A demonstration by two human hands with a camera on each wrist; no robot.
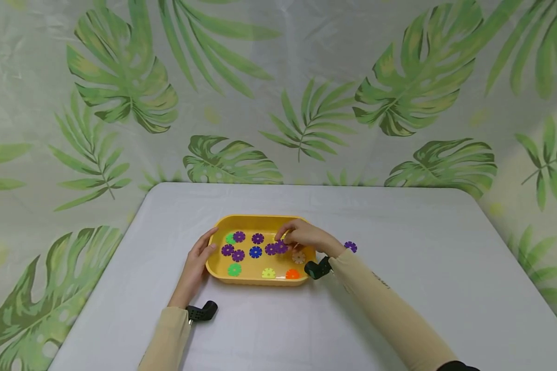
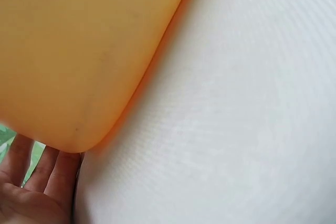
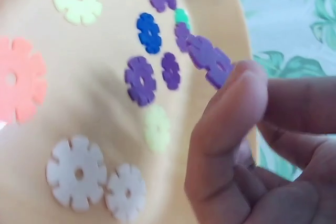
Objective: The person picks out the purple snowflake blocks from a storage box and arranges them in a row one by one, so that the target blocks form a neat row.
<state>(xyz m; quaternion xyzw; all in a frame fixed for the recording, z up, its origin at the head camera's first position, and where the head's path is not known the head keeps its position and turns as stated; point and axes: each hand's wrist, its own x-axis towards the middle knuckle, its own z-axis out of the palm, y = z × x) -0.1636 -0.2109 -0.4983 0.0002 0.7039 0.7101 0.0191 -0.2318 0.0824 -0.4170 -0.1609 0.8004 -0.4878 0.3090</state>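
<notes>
My right hand is over the right part of a yellow tray. Between thumb and forefinger it pinches a purple snowflake disc, a flat round piece with a notched edge, raised above the others. My left hand holds the left end of the tray, thumb at the rim and fingers against the outer wall. Inside lie several more discs: purple ones, a blue disc, a green disc, a yellow disc, an orange disc and white discs.
Another purple disc lies outside the tray, on the white table beyond my right wrist. Behind the table hangs a leaf-patterned cloth. Each wrist wears a small black camera.
</notes>
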